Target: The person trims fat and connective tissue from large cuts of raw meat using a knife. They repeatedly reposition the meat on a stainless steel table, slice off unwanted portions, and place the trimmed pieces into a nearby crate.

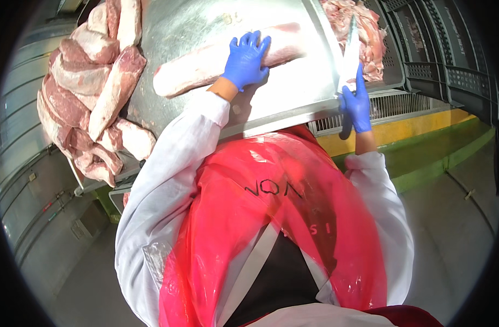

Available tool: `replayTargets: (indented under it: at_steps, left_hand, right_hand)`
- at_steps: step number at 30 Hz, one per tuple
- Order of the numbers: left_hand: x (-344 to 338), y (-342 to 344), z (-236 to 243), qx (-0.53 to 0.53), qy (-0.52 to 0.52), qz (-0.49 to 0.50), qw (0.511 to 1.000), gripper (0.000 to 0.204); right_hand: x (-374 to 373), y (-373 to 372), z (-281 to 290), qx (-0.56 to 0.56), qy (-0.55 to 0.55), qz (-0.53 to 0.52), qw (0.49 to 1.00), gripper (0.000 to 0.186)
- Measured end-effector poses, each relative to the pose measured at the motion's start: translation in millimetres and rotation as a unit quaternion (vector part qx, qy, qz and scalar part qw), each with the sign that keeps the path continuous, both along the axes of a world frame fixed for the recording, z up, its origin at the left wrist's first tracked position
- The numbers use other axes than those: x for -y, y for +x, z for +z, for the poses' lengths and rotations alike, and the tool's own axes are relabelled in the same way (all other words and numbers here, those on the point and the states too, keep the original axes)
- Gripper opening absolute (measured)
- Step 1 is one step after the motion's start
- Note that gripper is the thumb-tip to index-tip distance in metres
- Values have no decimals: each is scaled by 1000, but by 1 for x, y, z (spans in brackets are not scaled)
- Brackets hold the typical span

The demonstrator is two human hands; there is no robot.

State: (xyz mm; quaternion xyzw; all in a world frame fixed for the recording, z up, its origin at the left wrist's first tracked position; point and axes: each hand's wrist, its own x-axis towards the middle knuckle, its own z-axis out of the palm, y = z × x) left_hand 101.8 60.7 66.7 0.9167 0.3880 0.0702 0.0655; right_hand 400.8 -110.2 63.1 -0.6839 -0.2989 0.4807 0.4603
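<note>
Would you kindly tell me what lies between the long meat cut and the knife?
In the head view, only bare metal worktop and its right rim lie between the meat cut and the knife.

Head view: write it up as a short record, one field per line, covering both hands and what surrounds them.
Left hand: blue-gloved, fingers spread, resting on a long piece of meat
Right hand: blue-gloved, gripping a knife, blade pointing away from the body
Work surface: metal tabletop under the long piece of meat
Left side: pile of meat pieces
Right side: pale meat trimmings beyond the tabletop's edge
Clothing: red apron, white sleeves
</note>
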Motion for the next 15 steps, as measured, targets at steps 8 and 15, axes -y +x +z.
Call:
replayTargets:
  at_steps: [8, 15]
  left_hand:
    - [-63, 20, -13, -19, -130, 110, 985, 92]
    - [-68, -3, -35, -3, -60, 100, 993, 76]
  right_hand:
    - [-105, -44, -47, 64, 81, 37, 994, 82]
    - [-140, -84, -32, 41, 14, 63, 997, 81]
